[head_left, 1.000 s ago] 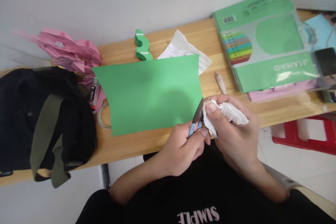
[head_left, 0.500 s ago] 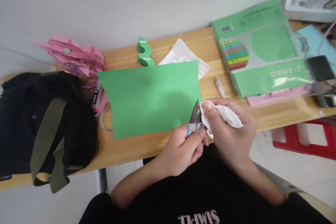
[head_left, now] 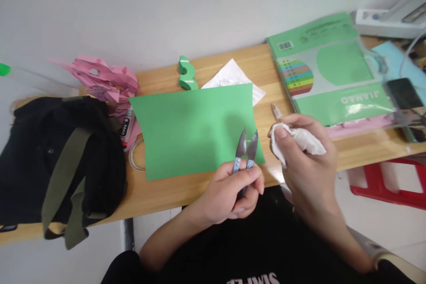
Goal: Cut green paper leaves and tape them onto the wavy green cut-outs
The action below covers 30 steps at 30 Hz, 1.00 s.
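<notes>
Near the table's front edge my left hand (head_left: 238,191) is wrapped around a pair of thread snips (head_left: 246,153) with blue handles. Their two dark blades point away from me and stand apart. To the right, my right hand (head_left: 304,159) is closed on a crumpled white tissue (head_left: 308,140), thumb pressing on top. The tissue and the blades are apart. Beneath and beyond the snips lies a sheet of green paper (head_left: 193,133), its left edge curling slightly. The lower handles are hidden in my left fingers.
At left are a black bag (head_left: 80,159), pink paper cutouts (head_left: 109,80), a glue tube (head_left: 127,126) and a tape roll (head_left: 133,159). Behind the sheet sit a green wavy piece (head_left: 187,73) and a white tissue sheet (head_left: 229,73). A packet of coloured paper (head_left: 342,62) and a phone (head_left: 404,93) lie right.
My right hand has drawn the tissue away from the blades, to the right. The snips' blades now stand uncovered in my left hand. The view has shifted slightly.
</notes>
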### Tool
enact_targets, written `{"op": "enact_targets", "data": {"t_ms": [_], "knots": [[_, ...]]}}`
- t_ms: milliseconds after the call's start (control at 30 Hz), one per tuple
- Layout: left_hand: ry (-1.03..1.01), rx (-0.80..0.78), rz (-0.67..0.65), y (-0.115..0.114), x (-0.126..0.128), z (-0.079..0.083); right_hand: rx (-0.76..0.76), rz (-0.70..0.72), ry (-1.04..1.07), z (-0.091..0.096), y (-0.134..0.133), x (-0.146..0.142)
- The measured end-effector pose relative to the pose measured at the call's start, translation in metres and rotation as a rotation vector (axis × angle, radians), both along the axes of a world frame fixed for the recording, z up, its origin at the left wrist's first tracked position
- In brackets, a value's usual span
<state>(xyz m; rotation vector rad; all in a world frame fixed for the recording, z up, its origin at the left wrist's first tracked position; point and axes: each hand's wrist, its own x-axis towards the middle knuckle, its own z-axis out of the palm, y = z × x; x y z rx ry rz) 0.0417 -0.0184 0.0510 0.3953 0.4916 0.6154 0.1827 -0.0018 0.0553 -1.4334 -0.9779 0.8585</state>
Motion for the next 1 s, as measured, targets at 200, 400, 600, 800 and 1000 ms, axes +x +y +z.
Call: {"op": "enact_targets", "data": {"t_ms": [200, 400, 600, 800, 1000], "knots": [[0.173, 0.101, -0.017, 0.000, -0.001, 0.000, -0.071, 0.108, 0.115, 0.002, -0.004, 0.006], [0.968, 0.771, 0.072, 0.001, -0.011, 0.005, 0.022, 0.217, 0.266, -0.004, 0.000, 0.013], [1.622, 1.450, 0.067, 0.008, -0.021, 0.008, -0.124, 0.137, 0.280, 0.000, -0.004, 0.018], [1.822, 1.596, 0.045, 0.012, -0.025, 0.015, -0.022, -0.001, 0.236, 0.009, -0.013, 0.023], [1.776, 1.586, 0.089, 0.009, -0.022, 0.016, 0.289, -0.084, -0.101, 0.011, -0.017, 0.001]]}}
